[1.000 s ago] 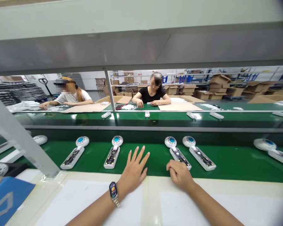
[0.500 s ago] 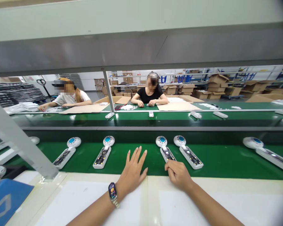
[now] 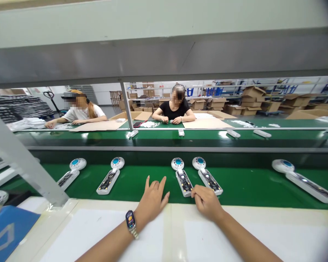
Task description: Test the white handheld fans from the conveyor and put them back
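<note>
Over the near edge of the green belt [image 3: 150,171], my left hand [image 3: 152,200] is open, palm down, with its middle fingers bent and the others spread. A watch [image 3: 130,220] is on that wrist. My right hand [image 3: 207,202] is closed, fingers curled under; whatever may be inside is hidden. It is beside the lower end of a white handheld device [image 3: 184,183] with a round blue-centred head and an uncovered circuit board. Partly behind the same hand lies a second such device [image 3: 210,181]. Another device [image 3: 108,181] rests left of my left hand.
More devices lie on the belt at far left [image 3: 68,178] and right [image 3: 311,185]. A slanted metal post [image 3: 27,163] stands at left, near a blue folder [image 3: 13,229]. Two co-workers sit across a second belt [image 3: 158,138] carrying white parts. A shelf [image 3: 164,54] hangs overhead.
The devices on the near belt have shifted left, while white parts on the far belt have moved right. My left hand's middle fingers have bent; my right hand has hardly moved.
</note>
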`<state>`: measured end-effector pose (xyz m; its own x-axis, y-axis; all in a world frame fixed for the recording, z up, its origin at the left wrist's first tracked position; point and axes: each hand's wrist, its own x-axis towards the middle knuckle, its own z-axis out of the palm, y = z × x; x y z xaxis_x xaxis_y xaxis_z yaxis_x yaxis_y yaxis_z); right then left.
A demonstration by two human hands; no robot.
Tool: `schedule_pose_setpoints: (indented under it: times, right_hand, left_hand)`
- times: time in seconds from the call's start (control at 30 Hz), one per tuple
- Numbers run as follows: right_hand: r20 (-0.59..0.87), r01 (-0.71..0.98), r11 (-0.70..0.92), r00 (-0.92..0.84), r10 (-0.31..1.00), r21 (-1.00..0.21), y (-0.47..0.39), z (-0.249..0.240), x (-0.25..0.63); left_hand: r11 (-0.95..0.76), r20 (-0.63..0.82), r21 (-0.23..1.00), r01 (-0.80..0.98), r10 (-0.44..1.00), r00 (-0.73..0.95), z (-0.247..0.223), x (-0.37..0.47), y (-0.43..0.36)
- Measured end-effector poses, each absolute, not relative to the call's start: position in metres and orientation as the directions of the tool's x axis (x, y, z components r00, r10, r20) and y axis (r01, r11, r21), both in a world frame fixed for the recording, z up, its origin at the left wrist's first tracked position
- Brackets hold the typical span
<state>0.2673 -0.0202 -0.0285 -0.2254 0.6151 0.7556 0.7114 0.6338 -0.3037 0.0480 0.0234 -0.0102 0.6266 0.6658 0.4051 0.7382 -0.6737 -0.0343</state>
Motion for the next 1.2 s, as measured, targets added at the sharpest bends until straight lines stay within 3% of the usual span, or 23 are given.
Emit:
schedule_pose_setpoints:
  times: [0.23, 0.37, 0.43, 0.53, 0.63, 0.8, 0.87, 0.97, 1.03, 1.2]
  right_hand:
    - [0.762, 0.724, 0.621, -0.209, 0.613, -0.301, -0.020, -0.030, 0.268]
    - [0.792, 0.756, 0.569, -0.112, 0.601, -0.324, -0.018, -0.031, 0.269]
    - [0.786, 0.803, 0.463, 0.011, 0.619, -0.376, -0.015, -0.031, 0.271]
    - [0.720, 0.878, 0.178, 0.232, 0.654, -0.444, -0.009, -0.035, 0.275]
    - [0.625, 0.887, 0.008, 0.320, 0.712, -0.463, -0.004, -0.041, 0.278]
    - [0.492, 0.831, 0.090, 0.233, 0.839, -0.549, -0.001, -0.043, 0.275]
    - [0.413, 0.700, 0.114, 0.274, 0.869, -0.705, -0.001, -0.041, 0.273]
    - [0.180, 0.232, 0.102, 0.344, 0.921, -0.967, 0.000, -0.039, 0.275]
    - [0.079, 0.021, 0.076, 0.350, 0.933, -0.997, 0.002, -0.038, 0.278]
    - [0.021, -0.191, 0.082, 0.302, 0.953, -0.978, 0.001, -0.029, 0.278]
  left_hand:
    - [-0.709, 0.411, -0.028, 0.705, 0.634, 0.655, -0.010, 0.047, 0.024]
    - [-0.727, 0.422, -0.003, 0.686, 0.621, 0.660, -0.009, 0.046, 0.025]
    - [-0.719, 0.412, 0.046, 0.694, 0.646, 0.642, -0.008, 0.046, 0.025]
    - [-0.685, 0.399, 0.129, 0.717, 0.698, 0.595, -0.007, 0.046, 0.026]
    - [-0.621, 0.384, 0.183, 0.762, 0.759, 0.526, -0.008, 0.045, 0.028]
    - [-0.512, 0.421, 0.252, 0.821, 0.822, 0.383, -0.015, 0.042, 0.034]
    - [-0.498, 0.422, 0.280, 0.821, 0.832, 0.361, -0.017, 0.040, 0.035]
    - [-0.505, 0.382, 0.319, 0.802, 0.843, 0.379, -0.019, 0.039, 0.038]
    - [-0.524, 0.366, 0.326, 0.787, 0.837, 0.406, -0.021, 0.038, 0.039]
    - [-0.528, 0.287, 0.362, 0.768, 0.847, 0.447, -0.021, 0.036, 0.040]
